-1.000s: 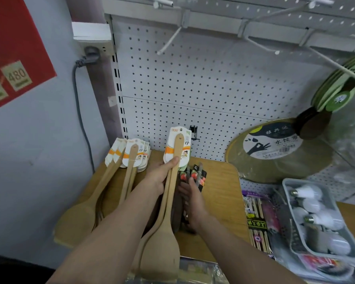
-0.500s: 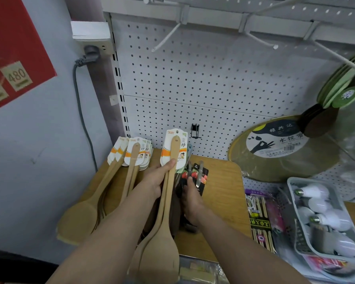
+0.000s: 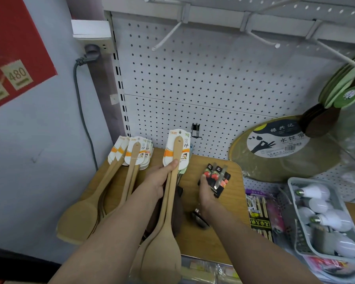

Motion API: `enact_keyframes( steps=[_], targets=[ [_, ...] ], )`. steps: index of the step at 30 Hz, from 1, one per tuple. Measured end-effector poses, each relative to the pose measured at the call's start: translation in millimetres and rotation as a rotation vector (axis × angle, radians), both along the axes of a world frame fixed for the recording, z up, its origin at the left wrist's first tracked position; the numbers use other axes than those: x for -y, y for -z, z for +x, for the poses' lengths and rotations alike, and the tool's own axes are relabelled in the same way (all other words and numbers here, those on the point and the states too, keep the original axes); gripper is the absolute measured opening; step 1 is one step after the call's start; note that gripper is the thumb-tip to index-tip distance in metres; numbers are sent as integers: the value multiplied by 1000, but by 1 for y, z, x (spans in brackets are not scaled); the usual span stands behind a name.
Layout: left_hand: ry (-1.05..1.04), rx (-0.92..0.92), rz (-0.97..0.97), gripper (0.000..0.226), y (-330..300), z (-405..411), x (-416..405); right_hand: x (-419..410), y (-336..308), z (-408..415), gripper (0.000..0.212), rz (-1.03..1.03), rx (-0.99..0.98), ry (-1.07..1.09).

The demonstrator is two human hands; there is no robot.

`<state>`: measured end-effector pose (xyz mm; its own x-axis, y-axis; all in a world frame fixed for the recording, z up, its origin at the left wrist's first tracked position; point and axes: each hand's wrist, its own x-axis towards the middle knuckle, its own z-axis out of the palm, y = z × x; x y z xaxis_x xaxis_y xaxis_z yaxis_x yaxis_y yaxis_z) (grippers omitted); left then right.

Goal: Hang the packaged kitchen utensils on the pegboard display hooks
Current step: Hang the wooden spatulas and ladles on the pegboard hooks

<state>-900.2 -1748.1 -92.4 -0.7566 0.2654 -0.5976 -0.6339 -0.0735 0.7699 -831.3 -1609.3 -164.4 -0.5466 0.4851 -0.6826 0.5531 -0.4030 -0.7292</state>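
Wooden spatulas (image 3: 170, 193) with white and orange cards on the handle tops are gripped in the left hand (image 3: 159, 179), the fingers curled round the handles just under the card, at about 6 o'clock from the black clip (image 3: 195, 131) on the pegboard (image 3: 203, 83). The blades hang down toward the person. The right hand (image 3: 207, 191) pinches a small bundle of black carded utensils (image 3: 216, 177) with metal handles, over the wooden desk (image 3: 223, 203). More carded spatulas (image 3: 111, 177) lie on the desk at 9 o'clock from the left hand.

Wood looks stiff and light, so the spatulas should not bend, but several together may slide against each other. The paper cards are the weak part; their hole probably tears if pulled sideways. A hold on the handle close under the card seems best, so the hole can be guided onto a white hook (image 3: 166, 38) at 12 o'clock. The metal pieces probably weigh more and may slip.
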Motion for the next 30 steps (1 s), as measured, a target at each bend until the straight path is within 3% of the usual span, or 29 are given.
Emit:
enact_keyframes(
  steps=[8,12,16,24,30],
  targets=[
    [41,48,40,55,-7,5,-20,-13,-10,24,108,75,78,-274],
    [45,55,38,52,-9,8,-29,-14,-8,31,129,107,105,-350],
    [28,63,39,49,-10,12,-37,-15,-13,38,125,133,131,-391],
    [-1,93,60,52,0,20,-45,-19,-37,58,78,302,124,-412],
    [-29,102,87,50,2,25,-52,1,-41,57,69,52,-55,-307]
  ],
)
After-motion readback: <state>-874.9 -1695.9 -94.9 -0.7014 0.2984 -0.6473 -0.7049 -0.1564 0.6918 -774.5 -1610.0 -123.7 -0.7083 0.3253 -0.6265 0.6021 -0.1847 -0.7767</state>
